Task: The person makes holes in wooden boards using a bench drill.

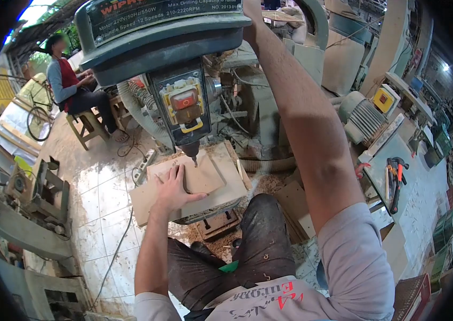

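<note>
Head view: your left hand (172, 188) lies flat, fingers spread, pressing a small wooden panel (197, 174) onto a larger board (213, 198) under the drill bit (194, 159). Your right arm reaches up behind the drill press (162, 32); its grip cannot be judged.

The left hand (174, 188) lies flat, palm down, fingers spread and pointing forward, thumb out to the right, the forearm bare and running straight back toward the body. The right arm is raised high, elbow bent; its hand is hidden up top.
</note>
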